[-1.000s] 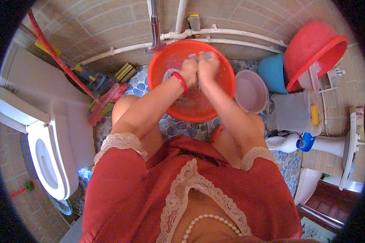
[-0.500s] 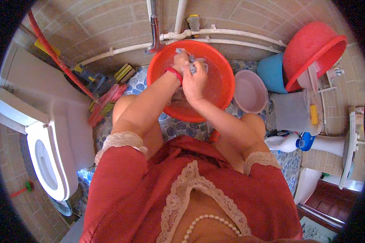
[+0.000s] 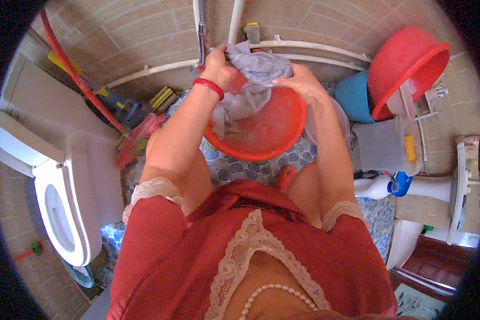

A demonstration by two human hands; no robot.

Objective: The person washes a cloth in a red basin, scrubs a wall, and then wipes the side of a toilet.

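A wet grey cloth point(image 3: 261, 68) is stretched between my two hands, raised above a round red basin point(image 3: 274, 140). Part of the cloth hangs down into the basin at its left side. My left hand point(image 3: 218, 68), with a red bangle at the wrist, grips the cloth's left end. My right hand point(image 3: 304, 84) holds its right end, thumb pressed against the fabric and the other fingers partly hidden behind it. What lies at the bottom of the basin is hard to make out.
A pale pink basin point(image 3: 338, 128) stands right of the red one, below a blue bucket point(image 3: 353, 96) and a tilted red tub point(image 3: 405, 61). A chrome shower handle point(image 3: 203, 42) hangs at the wall near my left hand. A white toilet point(image 3: 64, 213) is at the left.
Both hands have risen out of the basin and moved apart. The grey cloth, bunched between them before, is now lifted and spread out, with a part trailing down.
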